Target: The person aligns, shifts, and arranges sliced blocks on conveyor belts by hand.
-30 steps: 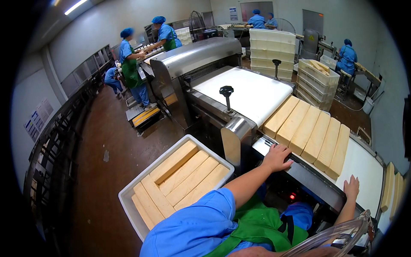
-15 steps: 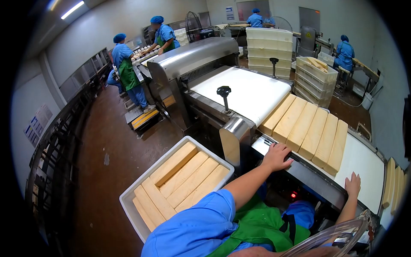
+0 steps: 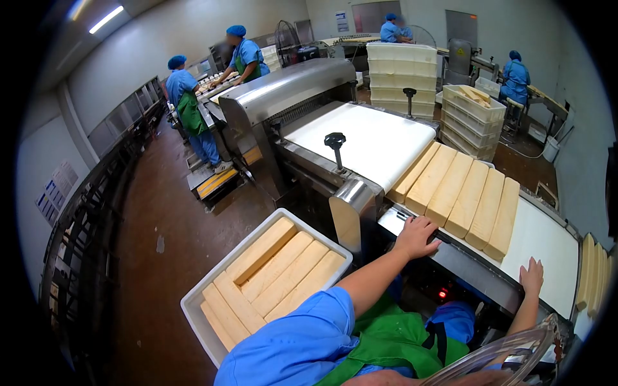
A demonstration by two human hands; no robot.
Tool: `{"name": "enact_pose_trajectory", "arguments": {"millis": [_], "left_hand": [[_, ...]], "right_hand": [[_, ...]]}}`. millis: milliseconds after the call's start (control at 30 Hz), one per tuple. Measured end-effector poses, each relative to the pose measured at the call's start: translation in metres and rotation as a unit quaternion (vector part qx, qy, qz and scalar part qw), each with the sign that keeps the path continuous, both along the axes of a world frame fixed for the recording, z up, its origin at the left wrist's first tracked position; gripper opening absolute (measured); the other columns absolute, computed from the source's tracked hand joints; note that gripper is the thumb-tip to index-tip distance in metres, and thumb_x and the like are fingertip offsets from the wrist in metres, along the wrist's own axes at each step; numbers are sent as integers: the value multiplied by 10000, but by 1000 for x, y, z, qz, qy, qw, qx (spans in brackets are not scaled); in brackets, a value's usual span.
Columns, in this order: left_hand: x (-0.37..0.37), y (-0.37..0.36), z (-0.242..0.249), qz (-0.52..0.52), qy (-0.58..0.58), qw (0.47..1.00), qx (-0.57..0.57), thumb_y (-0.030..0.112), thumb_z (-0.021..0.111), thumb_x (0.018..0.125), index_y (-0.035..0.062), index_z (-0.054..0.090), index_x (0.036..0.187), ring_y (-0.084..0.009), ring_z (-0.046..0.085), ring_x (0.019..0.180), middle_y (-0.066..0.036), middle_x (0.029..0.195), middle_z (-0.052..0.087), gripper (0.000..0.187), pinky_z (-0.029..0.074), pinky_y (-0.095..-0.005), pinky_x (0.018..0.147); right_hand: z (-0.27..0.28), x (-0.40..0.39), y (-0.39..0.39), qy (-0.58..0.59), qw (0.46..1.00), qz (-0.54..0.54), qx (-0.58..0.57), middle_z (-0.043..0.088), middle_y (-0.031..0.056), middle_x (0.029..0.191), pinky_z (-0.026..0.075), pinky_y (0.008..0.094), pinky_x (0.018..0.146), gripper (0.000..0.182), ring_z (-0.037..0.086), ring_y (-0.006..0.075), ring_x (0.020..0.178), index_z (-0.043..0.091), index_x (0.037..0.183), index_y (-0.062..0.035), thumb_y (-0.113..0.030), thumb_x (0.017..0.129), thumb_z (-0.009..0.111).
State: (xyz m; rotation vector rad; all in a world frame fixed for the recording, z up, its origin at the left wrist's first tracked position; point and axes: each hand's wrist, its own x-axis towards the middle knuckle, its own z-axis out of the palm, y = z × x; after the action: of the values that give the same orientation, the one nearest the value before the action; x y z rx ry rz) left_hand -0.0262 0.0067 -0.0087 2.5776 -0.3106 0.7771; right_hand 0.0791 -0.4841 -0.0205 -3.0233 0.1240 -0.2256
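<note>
My left hand (image 3: 417, 238) rests on the metal side rail (image 3: 465, 265) of a conveyor, fingers stretched out and holding nothing. Just beyond it, long pale-yellow blocks (image 3: 458, 193) lie side by side in a row across the white belt. Farther to the right, my right hand (image 3: 532, 278) lies at the near edge of the bare white belt (image 3: 547, 251), fingers extended and apart. Neither hand touches a block. At my left stands a light grey bin (image 3: 193, 307) with several similar blocks (image 3: 283, 273) in it.
A steel machine (image 3: 290, 87) with a wide white belt (image 3: 364, 141) stands ahead. Black knobs (image 3: 335, 141) rise from its sides. Stacked white crates (image 3: 402, 80) stand behind. More blocks (image 3: 586, 273) lie at far right. Co-workers (image 3: 187, 103) in blue stand across the room.
The view has shifted very slightly. Both hands stay in the same places, and the row of blocks looks almost unchanged.
</note>
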Motion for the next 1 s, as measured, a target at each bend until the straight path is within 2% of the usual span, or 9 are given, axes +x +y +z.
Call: {"name": "enact_pose_trajectory", "arguments": {"millis": [733,1000], "left_hand": [[0,0,1,1,5,1000,-2,460,701,846,126,662,1189,-297,561,1194,-88,1198,636,480,363,-498,1051],[0,0,1,-1,-4,1000,-10,451,700,845,123,659,1155,-303,576,1164,-89,1163,637,453,370,-495,1045]], "right_hand": [[-6,1,-4,-15,1000,-2,20,379,266,1582,376,546,1148,655,370,439,1456,481,1492,-108,-363,915,659],[-1,-2,1,-4,1000,-9,27,369,253,1594,364,545,1158,668,352,428,1471,473,1504,-120,-363,910,654]]}}
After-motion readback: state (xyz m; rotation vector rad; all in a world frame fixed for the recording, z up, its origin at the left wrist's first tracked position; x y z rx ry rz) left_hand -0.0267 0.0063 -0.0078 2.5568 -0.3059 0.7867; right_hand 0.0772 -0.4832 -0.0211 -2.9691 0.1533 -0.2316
